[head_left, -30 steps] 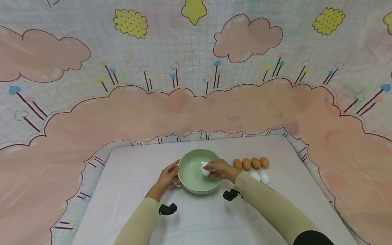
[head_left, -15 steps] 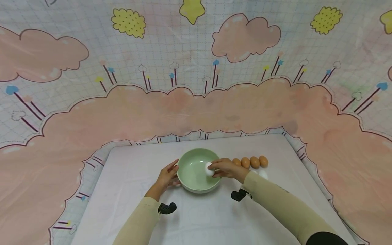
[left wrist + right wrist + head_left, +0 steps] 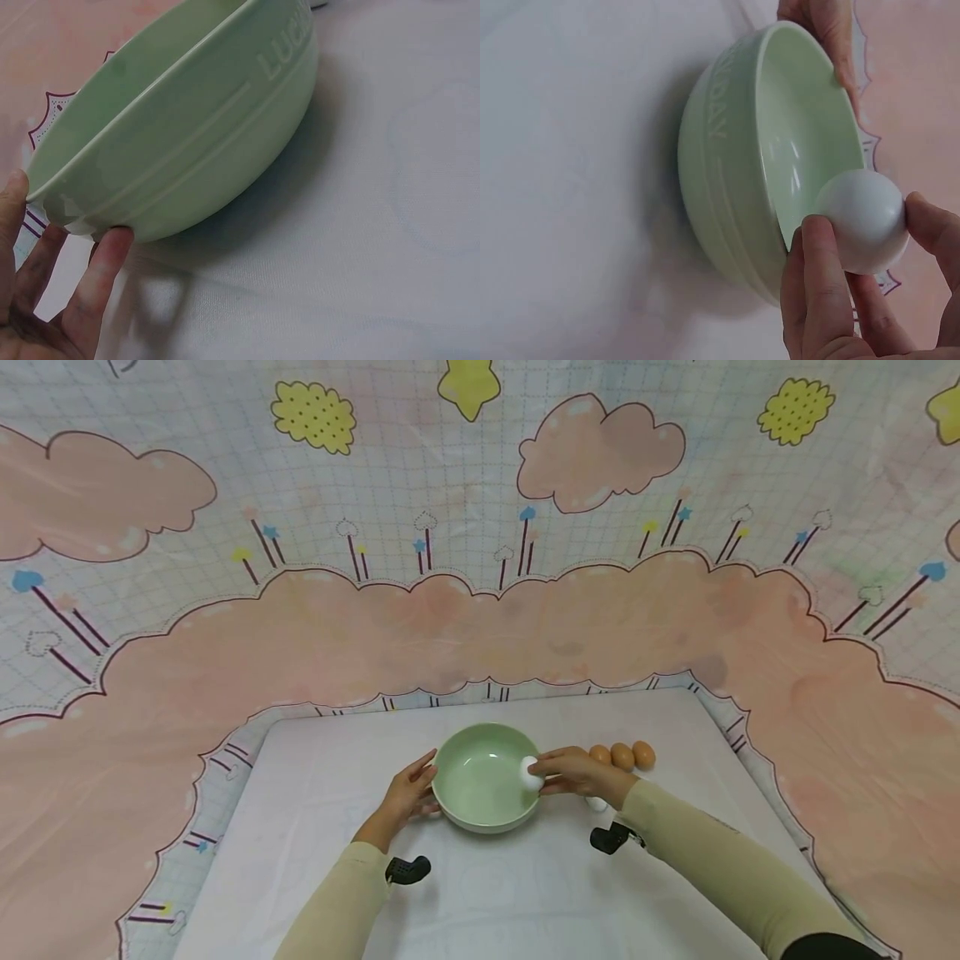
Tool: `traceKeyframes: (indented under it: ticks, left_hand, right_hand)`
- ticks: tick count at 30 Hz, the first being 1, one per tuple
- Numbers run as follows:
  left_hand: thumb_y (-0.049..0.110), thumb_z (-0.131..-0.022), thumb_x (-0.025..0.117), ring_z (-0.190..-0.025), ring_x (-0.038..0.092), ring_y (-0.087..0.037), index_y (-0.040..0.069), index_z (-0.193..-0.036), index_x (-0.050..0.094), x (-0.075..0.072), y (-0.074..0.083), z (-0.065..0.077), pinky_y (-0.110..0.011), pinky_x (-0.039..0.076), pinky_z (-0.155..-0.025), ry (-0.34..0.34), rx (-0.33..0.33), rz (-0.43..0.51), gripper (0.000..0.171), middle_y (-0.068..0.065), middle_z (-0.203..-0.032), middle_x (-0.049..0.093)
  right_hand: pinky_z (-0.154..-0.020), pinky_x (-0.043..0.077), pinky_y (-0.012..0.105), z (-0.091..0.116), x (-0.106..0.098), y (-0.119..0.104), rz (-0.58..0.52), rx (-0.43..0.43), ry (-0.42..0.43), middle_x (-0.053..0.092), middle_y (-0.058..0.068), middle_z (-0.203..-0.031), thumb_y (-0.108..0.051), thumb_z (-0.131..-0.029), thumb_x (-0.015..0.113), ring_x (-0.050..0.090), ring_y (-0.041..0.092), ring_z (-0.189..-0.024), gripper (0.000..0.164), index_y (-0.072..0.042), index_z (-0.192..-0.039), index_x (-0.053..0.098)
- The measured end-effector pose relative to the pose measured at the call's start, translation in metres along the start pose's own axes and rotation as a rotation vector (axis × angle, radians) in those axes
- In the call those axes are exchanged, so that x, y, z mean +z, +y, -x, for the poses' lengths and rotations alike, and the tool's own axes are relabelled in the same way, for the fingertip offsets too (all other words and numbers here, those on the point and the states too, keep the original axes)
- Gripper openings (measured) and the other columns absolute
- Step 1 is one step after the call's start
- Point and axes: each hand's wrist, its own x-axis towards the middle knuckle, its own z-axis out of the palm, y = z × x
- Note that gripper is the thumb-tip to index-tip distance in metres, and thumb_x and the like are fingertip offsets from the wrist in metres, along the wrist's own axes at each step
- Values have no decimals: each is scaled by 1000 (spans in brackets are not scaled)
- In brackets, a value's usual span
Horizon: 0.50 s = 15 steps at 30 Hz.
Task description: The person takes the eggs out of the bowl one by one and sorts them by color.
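Note:
A light green bowl (image 3: 480, 777) stands on the white-covered table. Curved about its left side, my left hand (image 3: 402, 797) holds it, with fingertips (image 3: 112, 244) against the outer wall and one at the rim. My right hand (image 3: 581, 772) pinches a white egg (image 3: 864, 220) between thumb and fingers. In the head view this egg overlaps the bowl's right rim. Three brown eggs (image 3: 622, 757) show in a row beyond the right hand. Part of another white egg (image 3: 596, 803) peeks out below that hand, and the hand and sleeve cover the area around it.
The table (image 3: 480, 893) has a white cloth. Behind and around it hangs a patterned fabric (image 3: 450, 627) with clouds and stars. A black camera hangs under each wrist, the left camera (image 3: 408, 870) and the right camera (image 3: 611, 839).
My right hand has moved to the right with the white egg, from over the bowl's inside to its right rim. It now hides more of the other eggs. The left hand stays at the bowl.

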Motion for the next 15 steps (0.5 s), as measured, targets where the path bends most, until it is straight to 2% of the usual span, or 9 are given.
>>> traceKeyframes:
  ticks: [9, 15]
  left_hand:
    - [24, -104, 50, -127, 50, -49, 19, -153, 37, 1, 5, 6, -50, 61, -83, -12, 8, -10, 51, -23, -154, 36]
    - [23, -105, 49, -127, 50, -49, 19, -153, 37, 2, 6, 7, -47, 61, -82, -5, 4, -18, 50, -22, -154, 36]
  right_hand:
    - [-83, 61, 28, 2, -14, 5, -15, 6, -18, 59, 11, -109, -7, -97, 59, 64, 19, -91, 44, 13, -135, 48]
    - [-83, 61, 27, 11, -23, 7, 6, -25, -23, 48, 15, -121, -7, -97, 59, 62, 20, -95, 43, 12, -132, 43]
